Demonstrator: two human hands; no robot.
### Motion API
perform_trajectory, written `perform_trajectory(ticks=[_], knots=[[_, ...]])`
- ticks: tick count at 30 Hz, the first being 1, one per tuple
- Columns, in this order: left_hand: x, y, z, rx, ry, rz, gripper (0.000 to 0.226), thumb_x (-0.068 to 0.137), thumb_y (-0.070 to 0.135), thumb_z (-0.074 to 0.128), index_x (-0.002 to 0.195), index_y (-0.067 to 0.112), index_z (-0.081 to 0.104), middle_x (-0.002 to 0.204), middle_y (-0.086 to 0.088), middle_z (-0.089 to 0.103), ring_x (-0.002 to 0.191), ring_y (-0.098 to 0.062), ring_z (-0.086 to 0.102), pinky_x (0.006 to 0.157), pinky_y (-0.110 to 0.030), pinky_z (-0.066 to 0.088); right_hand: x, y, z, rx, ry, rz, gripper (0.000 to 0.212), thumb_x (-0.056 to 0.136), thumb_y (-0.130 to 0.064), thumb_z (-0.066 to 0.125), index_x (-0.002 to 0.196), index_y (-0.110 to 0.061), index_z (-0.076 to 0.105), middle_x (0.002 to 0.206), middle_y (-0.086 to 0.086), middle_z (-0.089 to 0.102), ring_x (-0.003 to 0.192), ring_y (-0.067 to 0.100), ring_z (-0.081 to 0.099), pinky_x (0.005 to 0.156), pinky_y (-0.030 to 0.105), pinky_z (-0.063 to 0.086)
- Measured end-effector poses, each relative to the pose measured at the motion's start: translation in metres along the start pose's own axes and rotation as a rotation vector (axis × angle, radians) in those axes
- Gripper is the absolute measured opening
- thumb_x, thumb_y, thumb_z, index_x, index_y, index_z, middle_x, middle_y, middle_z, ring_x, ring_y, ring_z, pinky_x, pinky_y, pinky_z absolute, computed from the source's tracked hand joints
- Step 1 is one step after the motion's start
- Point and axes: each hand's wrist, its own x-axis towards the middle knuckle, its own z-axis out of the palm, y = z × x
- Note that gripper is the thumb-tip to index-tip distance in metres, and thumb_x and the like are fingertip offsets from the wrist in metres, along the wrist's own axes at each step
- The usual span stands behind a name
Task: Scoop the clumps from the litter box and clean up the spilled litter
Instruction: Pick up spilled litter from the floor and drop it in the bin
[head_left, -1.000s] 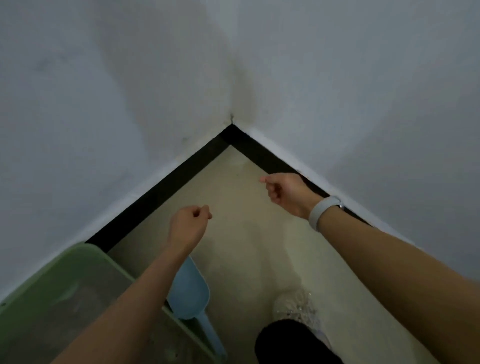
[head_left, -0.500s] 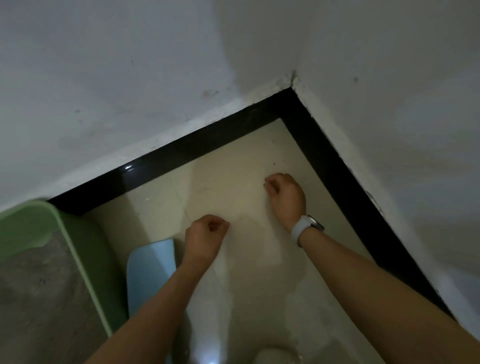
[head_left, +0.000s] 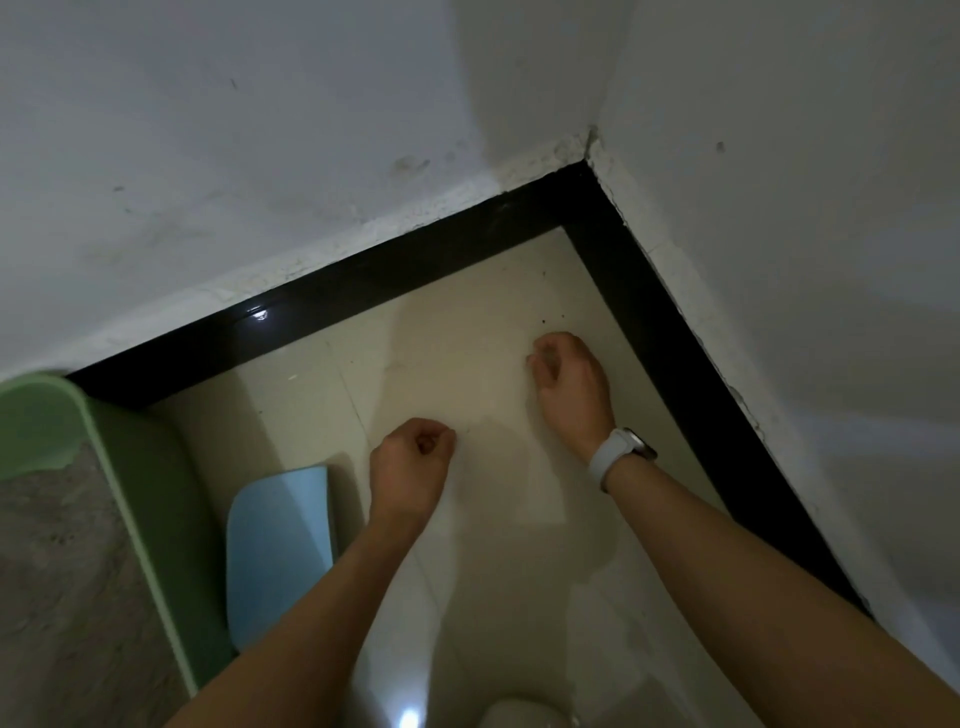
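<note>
A green litter box (head_left: 130, 499) holding grey litter (head_left: 57, 571) fills the lower left. A light blue scoop (head_left: 278, 551) lies on the cream floor right beside the box's wall. My left hand (head_left: 410, 467) hovers low over the floor just right of the scoop, fingers curled into a loose fist with nothing visible in it. My right hand (head_left: 569, 384), a white watch on its wrist, reaches toward the corner with fingers curled down near the tile. A few dark specks (head_left: 553, 318) lie on the floor just beyond its fingertips.
Two white walls meet at a corner (head_left: 589, 150), with a black skirting strip (head_left: 665, 332) along both. The pale toe of a shoe (head_left: 524, 714) shows at the bottom edge. Bare tile floor (head_left: 457, 332) lies between my hands and the skirting.
My head has tipped down and turned, so the corner has shifted up and to the right. Both hands have dropped closer to the floor, and the right hand has edged toward the specks.
</note>
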Motion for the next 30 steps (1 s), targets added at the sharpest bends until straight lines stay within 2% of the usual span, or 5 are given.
perform_trajectory(ticks=[7, 11, 18, 22, 30], knots=[[0.001, 0.001, 0.001, 0.001, 0.010, -0.045, 0.013, 0.088, 0.017, 0.061, 0.089, 0.008, 0.070, 0.077, 0.000, 0.062, 0.073, -0.014, 0.054, 0.062, -0.018, 0.034, -0.004, 0.004, 0.014, -0.081, 0.116, -0.103, 0.009, 0.083, -0.004, 0.059, 0.079, -0.001, 0.066, 0.081, 0.018, 0.060, 0.073, 0.033, 0.057, 0.069, 0.030, 0.041], [0.001, 0.001, 0.001, 0.012, 0.006, -0.045, 0.015, 0.089, 0.018, 0.059, 0.090, 0.008, 0.069, 0.078, -0.003, 0.063, 0.072, -0.014, 0.053, 0.062, -0.019, 0.034, -0.002, -0.001, 0.020, -0.176, 0.146, -0.175, 0.011, 0.072, 0.007, 0.061, 0.066, -0.002, 0.062, 0.066, 0.016, 0.057, 0.058, 0.029, 0.056, 0.058, 0.027, 0.028], [0.001, 0.000, -0.001, 0.009, 0.013, -0.030, 0.012, 0.088, 0.016, 0.059, 0.086, 0.008, 0.069, 0.076, -0.001, 0.061, 0.072, -0.014, 0.052, 0.059, -0.017, 0.031, 0.003, 0.002, -0.001, 0.028, 0.233, 0.008, 0.018, 0.091, 0.003, 0.045, 0.096, 0.008, 0.061, 0.101, 0.023, 0.060, 0.093, 0.029, 0.054, 0.069, 0.012, 0.026], [0.000, -0.001, 0.001, -0.006, 0.020, -0.027, 0.011, 0.087, 0.015, 0.059, 0.083, 0.009, 0.068, 0.070, 0.001, 0.059, 0.068, -0.014, 0.051, 0.057, -0.017, 0.030, 0.001, 0.005, 0.001, -0.042, 0.095, -0.051, 0.019, 0.090, -0.009, 0.054, 0.103, 0.001, 0.064, 0.105, 0.019, 0.060, 0.097, 0.030, 0.055, 0.078, 0.020, 0.033], [0.000, 0.001, -0.002, -0.054, -0.001, -0.065, 0.012, 0.088, 0.017, 0.059, 0.086, 0.010, 0.068, 0.072, 0.003, 0.059, 0.069, -0.011, 0.051, 0.062, -0.020, 0.035, -0.003, 0.009, 0.014, -0.145, 0.138, -0.197, 0.012, 0.078, 0.004, 0.056, 0.066, 0.001, 0.059, 0.070, 0.018, 0.059, 0.066, 0.030, 0.057, 0.062, 0.025, 0.031]])
